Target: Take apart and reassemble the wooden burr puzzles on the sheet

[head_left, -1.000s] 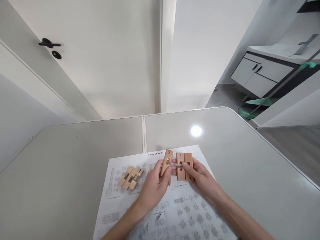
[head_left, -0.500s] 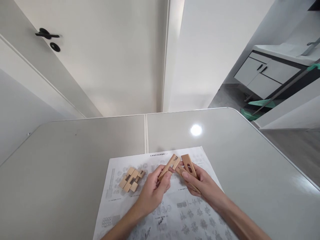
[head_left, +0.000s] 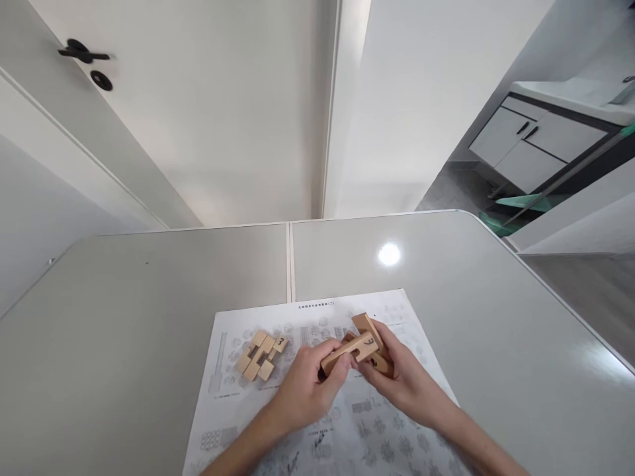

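My left hand (head_left: 310,383) pinches a notched wooden puzzle piece (head_left: 342,352) between thumb and fingers; a dark handwritten mark shows near its right end. Closed round more wooden puzzle pieces (head_left: 366,325), my right hand (head_left: 404,377) meets it from the right. The left piece lies across the front of the right-hand pieces, and the fingers partly hide where they touch. To the left, a small cluster of interlocked wooden pieces (head_left: 258,357) rests on the printed sheet, with a "3" written on one block.
Beneath both hands lies a large white sheet (head_left: 223,423) printed with small diagrams. It covers the near middle of a grey table (head_left: 124,330) with a seam across its top. Beyond stand a door with a black handle (head_left: 82,51) and, at right, a white cabinet (head_left: 540,132).
The left hand's piece has moved right and turned flatter, now crossing in front of the right-hand pieces. My right hand has tilted its pieces. The cluster on the sheet stays put.
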Available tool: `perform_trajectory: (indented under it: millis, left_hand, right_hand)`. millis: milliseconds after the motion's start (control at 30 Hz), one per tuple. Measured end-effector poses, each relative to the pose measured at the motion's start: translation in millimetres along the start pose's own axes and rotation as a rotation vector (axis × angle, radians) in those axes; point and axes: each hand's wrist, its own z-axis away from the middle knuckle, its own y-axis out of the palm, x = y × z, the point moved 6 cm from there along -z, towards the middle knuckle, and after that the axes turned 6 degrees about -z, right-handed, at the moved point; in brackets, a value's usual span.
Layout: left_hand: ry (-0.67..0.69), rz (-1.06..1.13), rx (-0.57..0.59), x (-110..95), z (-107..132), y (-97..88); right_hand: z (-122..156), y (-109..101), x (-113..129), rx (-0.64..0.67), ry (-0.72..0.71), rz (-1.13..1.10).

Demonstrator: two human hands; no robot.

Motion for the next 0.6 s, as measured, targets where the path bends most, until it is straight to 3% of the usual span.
perform_trajectory:
  millis: [333,600]
  left_hand:
    - [0.014,-0.083,-0.008,-4,1,0.8]
    - [0.015,-0.075,0.011,-2,2,3.6]
  right_hand:
    - [7,1,-24,-0.118,-0.135,-0.014]
    - [8,-1,-31,-0.273,-0.257,0.15]
